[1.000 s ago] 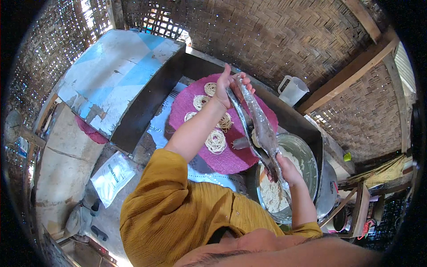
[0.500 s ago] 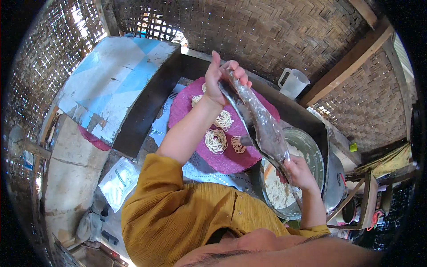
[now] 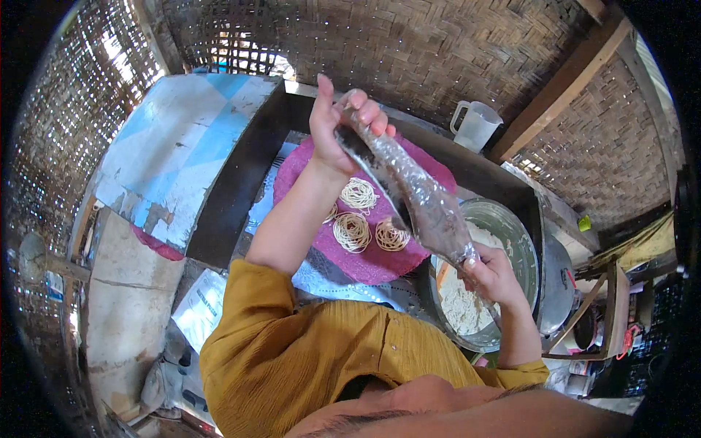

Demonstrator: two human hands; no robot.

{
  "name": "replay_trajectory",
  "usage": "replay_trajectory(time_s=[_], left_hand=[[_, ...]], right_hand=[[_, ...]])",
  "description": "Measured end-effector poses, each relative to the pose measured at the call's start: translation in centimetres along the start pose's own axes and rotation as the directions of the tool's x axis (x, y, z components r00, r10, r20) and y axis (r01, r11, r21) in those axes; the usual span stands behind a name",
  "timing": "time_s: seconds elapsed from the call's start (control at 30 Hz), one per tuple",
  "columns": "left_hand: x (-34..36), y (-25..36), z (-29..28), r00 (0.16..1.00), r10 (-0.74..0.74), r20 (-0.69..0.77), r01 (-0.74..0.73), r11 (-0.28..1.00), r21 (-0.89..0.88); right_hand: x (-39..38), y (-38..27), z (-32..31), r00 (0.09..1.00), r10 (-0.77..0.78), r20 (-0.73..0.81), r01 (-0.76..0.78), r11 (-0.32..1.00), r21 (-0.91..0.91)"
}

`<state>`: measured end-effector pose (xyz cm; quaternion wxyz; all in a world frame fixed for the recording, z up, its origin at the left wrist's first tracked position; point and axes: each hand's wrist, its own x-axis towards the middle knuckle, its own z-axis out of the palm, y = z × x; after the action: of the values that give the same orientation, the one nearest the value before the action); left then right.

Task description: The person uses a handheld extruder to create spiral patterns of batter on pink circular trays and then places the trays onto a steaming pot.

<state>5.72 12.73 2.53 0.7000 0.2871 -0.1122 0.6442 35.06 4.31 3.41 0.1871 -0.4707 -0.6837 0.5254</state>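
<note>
Slanting across the middle is a long, dark, pale-flecked tool (image 3: 431, 201) like a two-armed hand press, held in both hands. My left hand (image 3: 343, 128) is closed round its upper end, thumb pointing up. My right hand (image 3: 495, 274) grips the lower end, above a metal basin (image 3: 534, 255) of crumbly white dough or flour (image 3: 464, 310). Beneath the tool lies a round purple mat (image 3: 391, 271) with several coiled nests of pale noodles (image 3: 352, 233) on it. The tool and my left arm hide part of the mat.
A blue-and-white panel (image 3: 182, 139) stands at the left. Behind the basin, a clear plastic jug (image 3: 478, 125) rests by the woven wall (image 3: 365, 51). A printed plastic bag (image 3: 201, 306) lies at lower left. Right of the basin is a grey metal pot (image 3: 556, 281).
Both hands stay on the tool. Its upper end and my left hand have shifted a little left, and more of the noodle nests shows. The whole view has shifted slightly.
</note>
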Motion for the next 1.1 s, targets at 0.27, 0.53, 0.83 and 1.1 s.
replay_trajectory(time_s=[0.27,0.53,0.83,1.1], left_hand=[[-0.8,-3.7,-1.5,0.998,-0.071,0.003,0.071,0.992,-0.104],[-2.2,-9.3,-6.5,0.628,-0.671,-0.395,0.778,0.555,0.295],[-5.6,-12.0,-10.0,0.628,-0.564,-0.536,0.747,0.242,0.620],[-7.8,-6.9,-4.5,0.730,-0.588,-0.348,-0.177,-0.655,0.735]], right_hand=[[-2.2,1.9,-1.0,0.999,0.038,-0.022,-0.039,0.999,-0.024],[-2.0,2.4,-0.9,0.997,0.070,-0.045,-0.065,0.993,0.100],[-0.7,4.5,-1.2,0.997,0.044,-0.070,-0.035,0.991,0.132],[-0.2,5.8,-2.8,0.980,0.049,-0.191,0.000,0.968,0.250]])
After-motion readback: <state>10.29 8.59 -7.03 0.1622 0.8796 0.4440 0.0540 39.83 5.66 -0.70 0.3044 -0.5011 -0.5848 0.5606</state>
